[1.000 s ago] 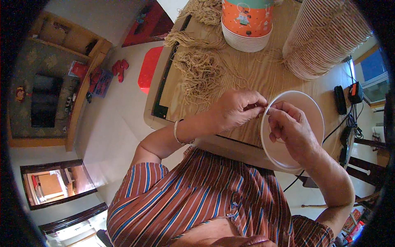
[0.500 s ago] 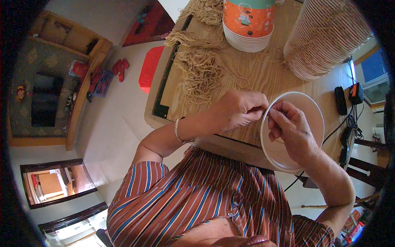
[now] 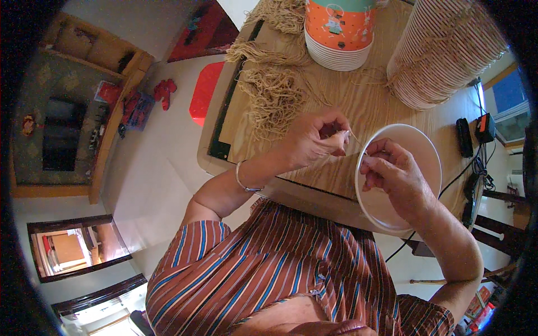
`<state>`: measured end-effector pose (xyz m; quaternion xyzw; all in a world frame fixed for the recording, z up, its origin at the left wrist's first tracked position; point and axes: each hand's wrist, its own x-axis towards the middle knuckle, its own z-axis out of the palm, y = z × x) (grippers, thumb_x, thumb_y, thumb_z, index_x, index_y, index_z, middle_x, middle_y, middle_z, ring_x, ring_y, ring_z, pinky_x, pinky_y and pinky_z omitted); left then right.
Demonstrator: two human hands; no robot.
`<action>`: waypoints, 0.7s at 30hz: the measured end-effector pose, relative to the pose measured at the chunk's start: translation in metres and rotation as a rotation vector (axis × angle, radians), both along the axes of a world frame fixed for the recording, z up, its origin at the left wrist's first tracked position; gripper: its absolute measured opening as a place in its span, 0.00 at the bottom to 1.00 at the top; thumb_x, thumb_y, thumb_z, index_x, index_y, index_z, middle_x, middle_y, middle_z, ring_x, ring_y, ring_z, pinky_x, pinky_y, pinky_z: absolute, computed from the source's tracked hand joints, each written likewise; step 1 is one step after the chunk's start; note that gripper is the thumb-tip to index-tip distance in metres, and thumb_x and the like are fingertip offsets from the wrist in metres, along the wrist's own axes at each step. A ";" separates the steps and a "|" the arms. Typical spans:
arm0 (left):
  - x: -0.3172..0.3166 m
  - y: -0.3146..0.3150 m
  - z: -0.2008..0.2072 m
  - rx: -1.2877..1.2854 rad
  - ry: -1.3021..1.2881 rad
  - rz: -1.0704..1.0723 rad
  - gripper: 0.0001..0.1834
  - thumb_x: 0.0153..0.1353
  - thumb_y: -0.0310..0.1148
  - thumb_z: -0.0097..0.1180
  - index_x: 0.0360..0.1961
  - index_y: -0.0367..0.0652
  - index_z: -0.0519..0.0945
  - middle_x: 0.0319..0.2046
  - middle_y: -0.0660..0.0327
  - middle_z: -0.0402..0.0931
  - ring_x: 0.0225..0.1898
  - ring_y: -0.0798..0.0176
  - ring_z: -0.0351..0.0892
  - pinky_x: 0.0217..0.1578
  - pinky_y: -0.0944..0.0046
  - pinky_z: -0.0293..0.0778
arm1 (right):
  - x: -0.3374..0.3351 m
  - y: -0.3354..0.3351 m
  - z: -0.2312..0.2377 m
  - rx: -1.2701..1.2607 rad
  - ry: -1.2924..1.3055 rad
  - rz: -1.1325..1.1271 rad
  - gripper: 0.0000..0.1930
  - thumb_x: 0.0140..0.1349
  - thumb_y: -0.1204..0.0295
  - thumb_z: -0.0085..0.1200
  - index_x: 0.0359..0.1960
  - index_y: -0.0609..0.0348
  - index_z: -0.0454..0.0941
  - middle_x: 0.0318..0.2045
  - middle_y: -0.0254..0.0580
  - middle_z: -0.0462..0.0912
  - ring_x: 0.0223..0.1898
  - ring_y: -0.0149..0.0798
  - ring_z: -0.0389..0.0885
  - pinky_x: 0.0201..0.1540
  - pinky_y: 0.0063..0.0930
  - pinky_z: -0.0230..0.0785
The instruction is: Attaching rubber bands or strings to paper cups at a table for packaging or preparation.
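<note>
A white paper bucket (image 3: 421, 147) lies tilted at the table's near right, its round mouth toward me. My right hand (image 3: 397, 175) reaches across that mouth, fingertips pinched together at the left part of the rim. Just left of the rim, my left hand (image 3: 320, 140) pinches a thin tan string (image 3: 357, 140). This string runs taut from the left fingers to the right fingertips. Whether it passes through a hole in the bucket wall is too small to tell. Beyond my left hand lies a loose heap of tan strings (image 3: 273, 101).
Nested orange and green paper buckets (image 3: 340, 28) stand at the far side. A tall leaning stack of white-rimmed buckets (image 3: 448, 53), with tan strings draped over it, is at the far right. Black cables and an adapter (image 3: 485, 129) lie at the right edge. A red stool (image 3: 205, 92) stands left of the wooden table (image 3: 358, 101).
My left hand has moved left, away from the rim, and the string now stretches between the two hands. The right hand and bucket have barely moved.
</note>
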<state>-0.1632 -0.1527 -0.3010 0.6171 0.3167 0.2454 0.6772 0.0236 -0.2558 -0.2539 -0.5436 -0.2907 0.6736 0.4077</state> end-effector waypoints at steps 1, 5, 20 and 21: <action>-0.002 0.001 0.003 0.018 0.076 -0.052 0.03 0.64 0.26 0.52 0.38 0.40 0.74 0.33 0.63 0.77 0.33 0.70 0.79 0.32 0.69 0.80 | 0.001 0.000 0.000 0.005 -0.012 0.017 0.10 0.63 0.71 0.52 0.41 0.65 0.73 0.31 0.38 0.78 0.29 0.30 0.77 0.32 0.22 0.72; -0.008 0.009 -0.005 0.097 0.145 0.020 0.05 0.65 0.26 0.49 0.41 0.40 0.74 0.36 0.62 0.77 0.37 0.69 0.79 0.36 0.69 0.79 | 0.003 -0.001 -0.006 0.010 -0.005 0.043 0.10 0.63 0.71 0.52 0.40 0.65 0.73 0.30 0.38 0.79 0.28 0.30 0.77 0.32 0.22 0.72; 0.006 -0.009 -0.001 0.655 0.095 -0.222 0.06 0.66 0.29 0.47 0.37 0.36 0.70 0.31 0.50 0.71 0.35 0.47 0.74 0.36 0.55 0.69 | 0.000 0.002 -0.006 0.026 0.019 0.014 0.08 0.63 0.72 0.51 0.40 0.64 0.74 0.31 0.37 0.78 0.31 0.29 0.77 0.33 0.21 0.73; 0.007 -0.009 -0.004 0.655 0.094 -0.224 0.06 0.66 0.29 0.47 0.37 0.36 0.70 0.31 0.50 0.71 0.35 0.47 0.74 0.36 0.55 0.69 | 0.001 0.003 -0.006 0.036 0.003 0.041 0.08 0.63 0.72 0.51 0.40 0.64 0.74 0.31 0.37 0.78 0.31 0.29 0.77 0.33 0.21 0.73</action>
